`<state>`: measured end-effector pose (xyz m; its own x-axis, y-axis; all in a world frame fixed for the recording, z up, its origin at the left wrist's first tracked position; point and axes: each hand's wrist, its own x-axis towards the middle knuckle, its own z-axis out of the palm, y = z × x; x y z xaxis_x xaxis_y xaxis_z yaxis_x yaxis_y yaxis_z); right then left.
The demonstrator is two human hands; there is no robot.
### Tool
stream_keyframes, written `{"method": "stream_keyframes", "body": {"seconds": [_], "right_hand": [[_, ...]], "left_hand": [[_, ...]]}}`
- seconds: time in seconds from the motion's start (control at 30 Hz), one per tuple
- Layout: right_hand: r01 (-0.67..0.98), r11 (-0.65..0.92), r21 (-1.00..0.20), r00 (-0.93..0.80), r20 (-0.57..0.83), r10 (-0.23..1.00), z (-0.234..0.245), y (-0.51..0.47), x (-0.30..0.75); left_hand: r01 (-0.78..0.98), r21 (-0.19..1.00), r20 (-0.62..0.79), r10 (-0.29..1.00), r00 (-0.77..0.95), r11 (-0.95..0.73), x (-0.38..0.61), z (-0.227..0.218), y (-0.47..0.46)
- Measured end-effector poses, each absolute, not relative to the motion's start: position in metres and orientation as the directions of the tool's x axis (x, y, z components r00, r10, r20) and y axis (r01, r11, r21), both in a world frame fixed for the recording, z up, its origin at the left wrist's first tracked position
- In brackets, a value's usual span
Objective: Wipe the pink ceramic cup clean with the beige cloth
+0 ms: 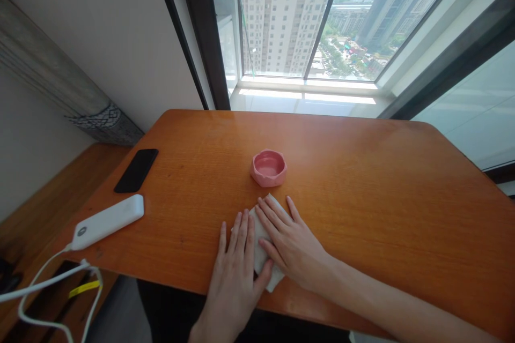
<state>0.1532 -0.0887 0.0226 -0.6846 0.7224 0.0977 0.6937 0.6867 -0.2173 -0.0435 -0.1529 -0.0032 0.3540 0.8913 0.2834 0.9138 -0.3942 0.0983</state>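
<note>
A high-rise apartment room, with a wooden desk (346, 171) against a large window (325, 21) overlooking residential tower blocks (281, 27)

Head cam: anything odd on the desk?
Nothing looks spilled or broken. The pink ceramic bowl sits upright and intact on the wooden table, and the white cloth lies under the left hand and right hand. One oddity: a white cable from the white battery pack droops loosely over the table's edge.

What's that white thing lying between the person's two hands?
In the head view, a folded white cloth lies between the left hand and the right hand, flat on the table, with both hands resting on it.
</note>
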Motion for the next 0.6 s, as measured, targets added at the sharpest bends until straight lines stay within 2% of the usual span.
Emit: {"method": "stream_keyframes", "body": {"seconds": [0.17,0.33,0.47,0.6], "right_hand": [[0.804,0.566,-0.181,-0.554,0.115,0.824,0.015,-0.108,0.154],[0.825,0.531,-0.193,-0.513,0.135,0.848,0.011,-0.104,0.164],[0.848,0.489,-0.206,-0.47,0.137,0.872,0.007,-0.099,0.161],[0.854,0.457,-0.25,-0.432,0.15,0.889,0.014,-0.092,0.163]], "left_hand": [[0.854,0.076,0.171,0.851,0.497,-0.514,-0.072,0.007,-0.117],[0.78,0.142,0.037,0.791,0.611,-0.609,-0.087,0.018,-0.068],[0.767,0.183,-0.063,0.771,0.633,-0.615,-0.09,0.024,-0.046],[0.774,0.264,-0.073,0.788,0.611,-0.575,-0.1,0.031,-0.034]]}}
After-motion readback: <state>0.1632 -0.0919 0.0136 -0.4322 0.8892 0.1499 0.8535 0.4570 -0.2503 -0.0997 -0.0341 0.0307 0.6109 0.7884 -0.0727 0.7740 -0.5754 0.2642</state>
